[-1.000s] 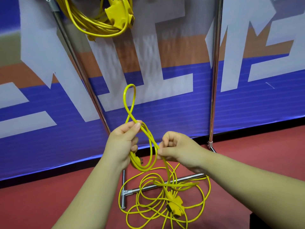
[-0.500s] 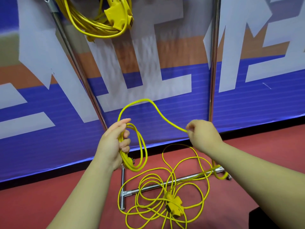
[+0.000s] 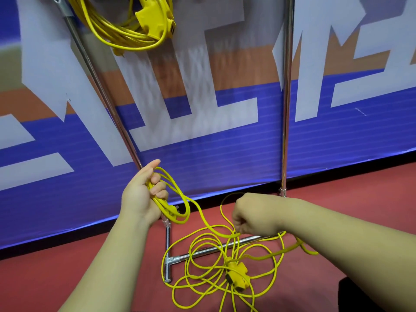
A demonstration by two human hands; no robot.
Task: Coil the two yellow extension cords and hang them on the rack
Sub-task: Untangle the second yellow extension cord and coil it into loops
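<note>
Nearest, sprawled across the foot bar of the rack: most of the second cord, in loose loops on the red floor. Socket block just in front of that bar.

Just above the bar: right hand, fingers curled, grip narrow and pinching one strand of the cord.

Beside the rack's left post: left hand, grip closed round a small coil of a few turns, thumb raised.

High at the rack's top left: first cord, already coiled and hung. Behind the rack, a blue, white and orange banner.

Step in hand, by the look of it: coiling the second cord, early on, with much left on the floor. Next move likely calls for carrying the pinched strand up to the left hand, laying it in as another turn of matching size, then reaching down for more slack. Worth watching: loops crossing the foot bar, apt to snag when drawn up.
</note>
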